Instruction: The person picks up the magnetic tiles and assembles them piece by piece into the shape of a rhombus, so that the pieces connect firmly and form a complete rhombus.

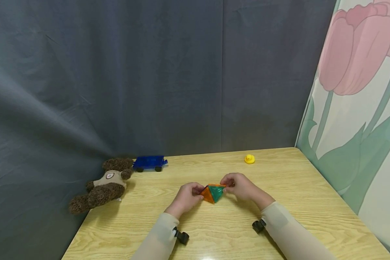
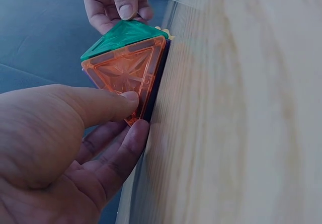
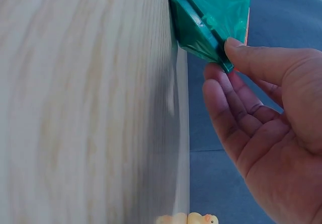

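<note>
Translucent triangular magnetic tiles stand joined in a small peaked shape on the table, between both hands. An orange tile (image 1: pixel 207 196) forms its left face and a green tile (image 1: pixel 216 193) its right. A dark purple tile (image 2: pixel 159 78) shows along the table side in the left wrist view. My left hand (image 1: pixel 185 198) pinches the orange tile's corner between thumb and fingers. At the other end my right hand (image 1: pixel 242 186) pinches the green tile (image 3: pixel 216 12), thumb on its face and fingers behind. More orange edges show behind the green; the far faces are hidden.
A brown teddy bear (image 1: pixel 109 179) in a beige shirt lies at the table's left edge. Beside it is a blue toy wagon (image 1: pixel 150 163). The yellow rubber duck (image 1: pixel 249 159) sits near the back edge of the wooden table (image 1: pixel 221 234). Behind hangs a dark curtain (image 1: pixel 182 79).
</note>
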Motion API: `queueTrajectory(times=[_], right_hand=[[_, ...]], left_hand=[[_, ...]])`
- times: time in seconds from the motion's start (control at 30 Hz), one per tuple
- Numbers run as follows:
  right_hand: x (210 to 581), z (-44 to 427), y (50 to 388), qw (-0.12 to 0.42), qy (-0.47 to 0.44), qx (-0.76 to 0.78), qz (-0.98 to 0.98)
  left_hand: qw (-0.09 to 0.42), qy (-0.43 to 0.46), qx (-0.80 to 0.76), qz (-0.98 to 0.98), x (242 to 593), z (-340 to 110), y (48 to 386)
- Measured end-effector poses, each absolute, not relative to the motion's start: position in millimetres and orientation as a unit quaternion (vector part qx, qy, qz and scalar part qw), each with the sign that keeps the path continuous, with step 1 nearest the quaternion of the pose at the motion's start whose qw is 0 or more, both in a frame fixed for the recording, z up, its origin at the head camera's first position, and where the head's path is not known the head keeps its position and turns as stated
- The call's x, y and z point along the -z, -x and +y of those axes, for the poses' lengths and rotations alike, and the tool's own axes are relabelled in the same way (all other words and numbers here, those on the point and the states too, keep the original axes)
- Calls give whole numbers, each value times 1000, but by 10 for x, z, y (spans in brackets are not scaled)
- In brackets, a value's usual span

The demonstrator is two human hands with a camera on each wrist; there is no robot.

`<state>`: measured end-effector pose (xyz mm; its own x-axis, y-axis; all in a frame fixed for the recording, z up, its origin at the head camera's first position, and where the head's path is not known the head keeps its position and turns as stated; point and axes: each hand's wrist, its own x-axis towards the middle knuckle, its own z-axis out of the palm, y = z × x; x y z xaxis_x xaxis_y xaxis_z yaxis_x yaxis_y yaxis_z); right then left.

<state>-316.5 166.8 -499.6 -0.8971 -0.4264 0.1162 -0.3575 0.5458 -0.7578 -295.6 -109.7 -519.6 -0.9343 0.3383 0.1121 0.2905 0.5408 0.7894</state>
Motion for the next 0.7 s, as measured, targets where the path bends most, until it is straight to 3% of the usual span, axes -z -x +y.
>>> queueTrajectory(times=[0.7], right_hand=[[4961, 1712, 3155, 40, 208, 441, 872]], left_hand=[[15, -177, -451, 875, 5214, -1155, 2945]])
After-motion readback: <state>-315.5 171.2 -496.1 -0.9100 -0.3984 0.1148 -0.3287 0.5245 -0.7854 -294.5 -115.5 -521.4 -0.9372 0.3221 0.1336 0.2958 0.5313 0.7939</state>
